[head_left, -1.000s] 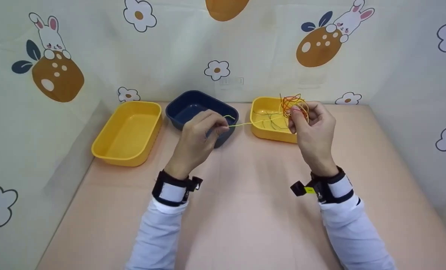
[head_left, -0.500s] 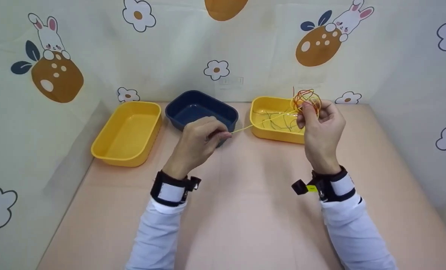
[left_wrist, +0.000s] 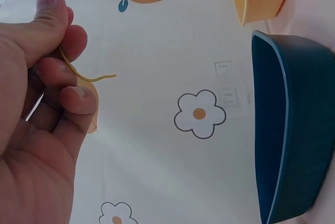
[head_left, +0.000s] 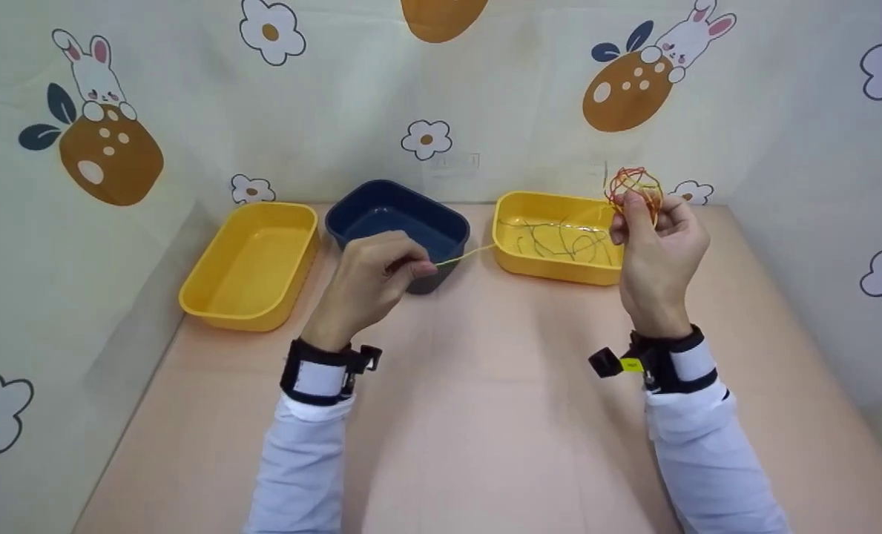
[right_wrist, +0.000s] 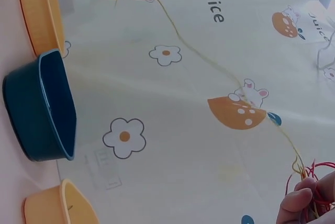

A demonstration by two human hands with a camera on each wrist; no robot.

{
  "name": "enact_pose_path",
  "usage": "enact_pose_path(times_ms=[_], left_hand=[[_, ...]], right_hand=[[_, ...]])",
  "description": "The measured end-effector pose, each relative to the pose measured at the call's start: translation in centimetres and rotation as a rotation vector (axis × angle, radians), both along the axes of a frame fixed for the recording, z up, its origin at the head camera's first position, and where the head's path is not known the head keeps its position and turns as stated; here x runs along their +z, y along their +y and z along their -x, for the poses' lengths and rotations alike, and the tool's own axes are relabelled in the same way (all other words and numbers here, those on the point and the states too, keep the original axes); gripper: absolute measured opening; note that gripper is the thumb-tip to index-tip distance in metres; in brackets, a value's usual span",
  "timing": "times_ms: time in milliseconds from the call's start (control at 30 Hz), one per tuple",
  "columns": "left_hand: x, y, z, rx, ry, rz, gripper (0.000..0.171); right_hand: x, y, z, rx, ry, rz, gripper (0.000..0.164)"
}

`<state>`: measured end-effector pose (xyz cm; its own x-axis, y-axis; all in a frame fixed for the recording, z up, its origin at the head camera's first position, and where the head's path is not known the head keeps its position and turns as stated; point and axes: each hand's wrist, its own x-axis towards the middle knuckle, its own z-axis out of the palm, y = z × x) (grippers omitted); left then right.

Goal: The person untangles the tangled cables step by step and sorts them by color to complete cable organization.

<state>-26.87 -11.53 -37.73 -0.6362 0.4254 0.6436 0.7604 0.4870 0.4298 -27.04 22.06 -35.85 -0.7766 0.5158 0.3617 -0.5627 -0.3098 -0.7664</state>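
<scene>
Thumb and fingers of my left hand point(head_left: 366, 278) pinch a thin yellow string point(head_left: 466, 256) in front of the blue bin. In the left wrist view, the short loose end of the string point(left_wrist: 86, 80) sticks out past the fingers. My right hand point(head_left: 667, 259) holds a loose tangle of red and yellow strings point(head_left: 637, 184) between thumb and fingertips, above the right end of a yellow bin point(head_left: 552, 269). The yellow string runs across from one hand to the tangle, shown at length in the right wrist view. Part of the tangle is hidden by the right fingers.
Several thin dark green strings point(head_left: 585, 250) lie in the right yellow bin. A dark blue bin point(head_left: 377, 215) stands at the back middle, partly behind the left hand. Another yellow bin point(head_left: 251, 259) is at the left. A patterned wall closes off the table's back.
The right hand has moved right and slightly up with the tangle. After little movement, the left hand has shifted left. The yellow string spans a longer gap between them.
</scene>
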Motion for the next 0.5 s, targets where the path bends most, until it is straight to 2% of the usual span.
enact_pose_path(times_ms=[200, 500], left_hand=[[-0.1, -1.3, 0.4, 0.078, 0.027, -0.074, 0.017], [-1.0, -1.9, 1.6, 0.215, 0.02, -0.189, 0.018]], right_hand=[[0.4, 1.3, 0.1, -0.022, 0.003, 0.031, 0.02], [0.5, 1.5, 0.0, -0.028, -0.019, -0.038, 0.021]])
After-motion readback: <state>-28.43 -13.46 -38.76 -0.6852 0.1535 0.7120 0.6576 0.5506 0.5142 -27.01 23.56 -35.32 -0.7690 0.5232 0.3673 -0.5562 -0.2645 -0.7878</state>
